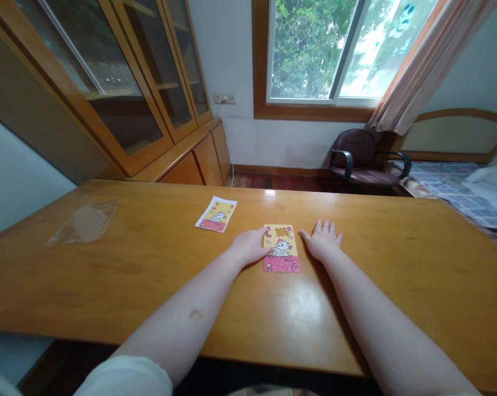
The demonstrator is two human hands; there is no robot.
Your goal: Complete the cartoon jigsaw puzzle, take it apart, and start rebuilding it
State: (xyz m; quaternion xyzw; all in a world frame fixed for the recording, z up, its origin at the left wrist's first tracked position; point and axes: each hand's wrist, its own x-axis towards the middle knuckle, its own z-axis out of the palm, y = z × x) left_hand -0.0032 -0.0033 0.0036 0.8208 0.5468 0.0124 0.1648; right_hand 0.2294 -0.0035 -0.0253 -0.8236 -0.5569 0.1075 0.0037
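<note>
A jigsaw puzzle lies flat on the table, yellow above and pink below, with a white cartoon animal in the middle. Near its top is a gap where the wood shows through. My left hand rests at the puzzle's left edge, thumb and forefinger apart and touching it; its other fingers are partly hidden. To the right of the puzzle, my right hand lies palm down on the table, fingers spread, a ring on one finger. Beyond my left hand sits a picture card with the same design and a white border.
The wooden table stretches wide to both sides. A clear plastic bag lies at its left. Past the far edge stand a glass-door cabinet, an office chair and a bed below the window.
</note>
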